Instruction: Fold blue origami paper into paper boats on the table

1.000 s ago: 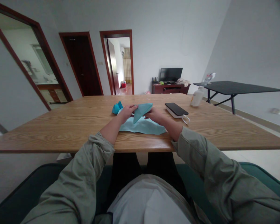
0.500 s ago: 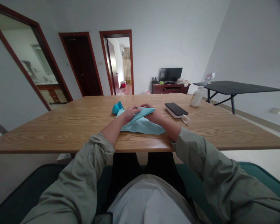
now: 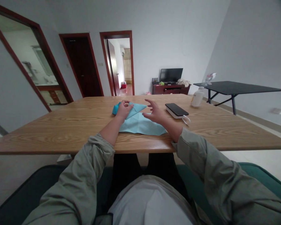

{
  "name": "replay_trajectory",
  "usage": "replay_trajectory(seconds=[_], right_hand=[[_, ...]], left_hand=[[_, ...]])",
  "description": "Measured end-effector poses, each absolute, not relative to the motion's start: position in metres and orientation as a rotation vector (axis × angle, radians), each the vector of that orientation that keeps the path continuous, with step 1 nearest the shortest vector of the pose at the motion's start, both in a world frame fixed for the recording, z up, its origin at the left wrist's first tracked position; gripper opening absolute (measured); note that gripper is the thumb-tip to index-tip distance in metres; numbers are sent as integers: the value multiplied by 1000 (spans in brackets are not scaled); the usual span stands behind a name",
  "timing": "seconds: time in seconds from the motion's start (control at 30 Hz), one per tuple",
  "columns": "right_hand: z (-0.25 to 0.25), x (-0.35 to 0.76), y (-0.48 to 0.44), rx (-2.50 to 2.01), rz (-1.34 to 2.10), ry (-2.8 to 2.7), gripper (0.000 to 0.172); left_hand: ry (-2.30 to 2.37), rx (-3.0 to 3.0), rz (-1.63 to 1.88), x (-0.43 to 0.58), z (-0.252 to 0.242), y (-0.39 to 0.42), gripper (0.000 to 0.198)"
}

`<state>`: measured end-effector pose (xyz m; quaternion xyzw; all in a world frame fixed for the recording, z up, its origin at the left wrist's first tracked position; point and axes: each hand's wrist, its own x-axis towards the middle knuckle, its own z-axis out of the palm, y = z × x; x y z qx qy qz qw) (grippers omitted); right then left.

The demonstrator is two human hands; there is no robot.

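A light blue folded paper triangle [image 3: 136, 108] is held just above the wooden table [image 3: 84, 125], pinched by my left hand [image 3: 124, 110] at its left corner. My right hand [image 3: 154, 113] hovers a little to the right of it, fingers spread and curled, holding nothing. Beneath both hands lie flat light blue paper sheets [image 3: 142, 125]. A small darker blue folded paper piece [image 3: 115, 108] sits on the table just behind my left hand, partly hidden by it.
A black phone [image 3: 176, 109] rests on a white box with a cord loop to the right of my hands. A white bottle [image 3: 197, 97] stands at the table's far right. A black side table [image 3: 236, 88] and TV stand [image 3: 170, 88] are behind.
The folded triangle moved left and away with my left hand. My right hand let go of it and opened, lifting off the paper.
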<state>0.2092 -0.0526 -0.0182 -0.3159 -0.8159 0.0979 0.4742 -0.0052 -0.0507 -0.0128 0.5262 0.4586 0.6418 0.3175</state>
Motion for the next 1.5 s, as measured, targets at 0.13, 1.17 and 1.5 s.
replay_trajectory(seconds=[0.13, 1.17, 1.5], right_hand=[[-17, 204, -61, -761, -182, -2205, 76], [-21, 193, -59, -762, 431, -2041, 44], [-20, 193, -59, -723, 532, -2025, 50]], left_hand=[[1188, 1387, 1655, -1, -17, -48, 31], [881, 1875, 1338, 28, -18, -67, 65], [882, 1895, 1293, 27, -18, -67, 61]])
